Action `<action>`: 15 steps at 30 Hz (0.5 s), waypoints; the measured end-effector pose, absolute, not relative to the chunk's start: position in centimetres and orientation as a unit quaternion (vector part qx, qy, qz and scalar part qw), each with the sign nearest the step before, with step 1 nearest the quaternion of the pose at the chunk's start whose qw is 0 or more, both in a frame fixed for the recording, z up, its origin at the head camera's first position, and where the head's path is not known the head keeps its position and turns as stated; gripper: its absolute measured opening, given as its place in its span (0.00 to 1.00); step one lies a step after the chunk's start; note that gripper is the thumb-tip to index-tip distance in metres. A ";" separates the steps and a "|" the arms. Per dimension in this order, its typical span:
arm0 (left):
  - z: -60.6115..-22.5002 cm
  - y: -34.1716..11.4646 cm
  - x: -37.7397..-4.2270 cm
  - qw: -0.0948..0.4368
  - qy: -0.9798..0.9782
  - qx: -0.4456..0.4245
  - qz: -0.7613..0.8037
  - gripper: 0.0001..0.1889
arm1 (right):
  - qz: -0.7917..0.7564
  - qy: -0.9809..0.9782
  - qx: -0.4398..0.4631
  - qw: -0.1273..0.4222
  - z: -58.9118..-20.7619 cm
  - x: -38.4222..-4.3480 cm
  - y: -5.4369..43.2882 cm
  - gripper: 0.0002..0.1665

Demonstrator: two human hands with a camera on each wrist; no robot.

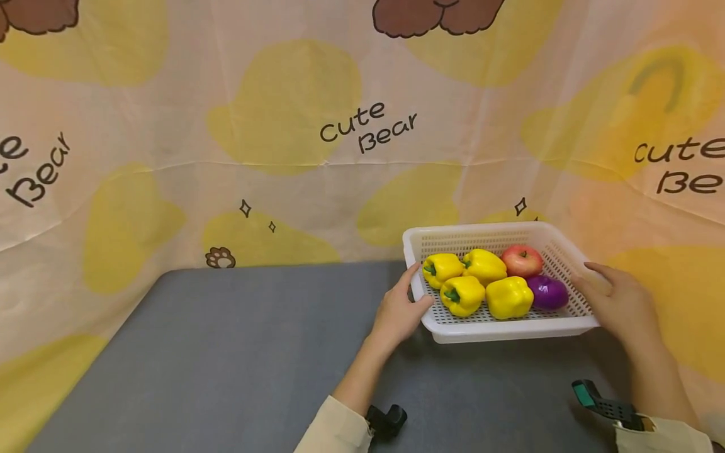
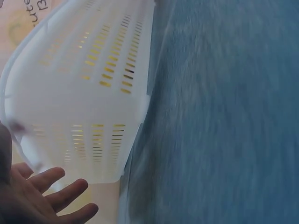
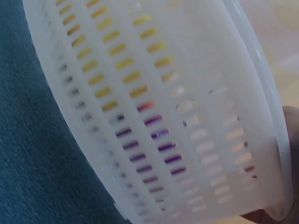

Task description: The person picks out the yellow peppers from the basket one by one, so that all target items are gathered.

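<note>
A white plastic basket (image 1: 510,328) with slotted walls is between my two hands at the right of the head view. In it lie several yellow bell peppers (image 1: 462,296), a red apple (image 1: 522,260) and a round, glossy purple vegetable (image 1: 547,293), its kind unclear. My left hand (image 1: 398,312) holds the left rim, thumb over the edge; in the left wrist view its other fingers (image 2: 67,196) spread by the outer wall. At the right rim, my right hand (image 1: 625,308) grips the opposite end. Mostly basket wall (image 3: 187,116) fills the right wrist view, which hides most of that hand.
The basket is over the right part of a dark grey table (image 1: 226,352), close to its surface; contact is hard to judge. Behind the table hangs a patterned cloth (image 1: 283,126), which also runs along both sides. Each wrist wears a black strap mount (image 1: 608,406).
</note>
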State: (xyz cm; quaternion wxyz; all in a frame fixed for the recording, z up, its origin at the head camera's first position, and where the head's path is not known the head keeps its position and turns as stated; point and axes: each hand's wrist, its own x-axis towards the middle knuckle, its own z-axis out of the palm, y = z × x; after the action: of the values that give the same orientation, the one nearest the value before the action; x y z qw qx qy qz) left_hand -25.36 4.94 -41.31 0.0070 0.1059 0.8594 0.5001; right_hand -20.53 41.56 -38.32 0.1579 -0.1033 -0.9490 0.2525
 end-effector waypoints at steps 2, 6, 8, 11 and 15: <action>-41.2 4.0 -25.4 0.008 0.859 0.106 0.502 0.37 | 0.271 -0.944 -0.096 0.162 -38.5 -20.7 41.1 0.39; -41.2 2.2 -25.6 0.005 0.853 0.111 0.511 0.37 | 0.287 -0.939 -0.078 0.174 -38.6 -21.3 39.5 0.35; -41.3 1.0 -25.7 0.001 0.847 0.113 0.519 0.37 | 0.285 -0.939 -0.064 0.184 -38.7 -21.6 38.5 0.32; -41.5 -0.6 -26.1 -0.005 0.836 0.122 0.535 0.38 | 0.282 -0.937 -0.042 0.203 -38.8 -21.8 37.0 0.29; -41.7 -2.7 -26.3 -0.011 0.825 0.126 0.551 0.37 | 0.304 -0.927 -0.022 0.218 -39.0 -22.2 35.3 0.26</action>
State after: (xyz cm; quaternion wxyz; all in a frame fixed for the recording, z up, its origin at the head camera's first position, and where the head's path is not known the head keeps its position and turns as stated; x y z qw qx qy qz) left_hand -26.26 -2.75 -41.67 -0.0109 0.1256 0.8250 0.5508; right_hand -22.16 35.28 -39.03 0.2184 -0.0221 -0.9270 0.3041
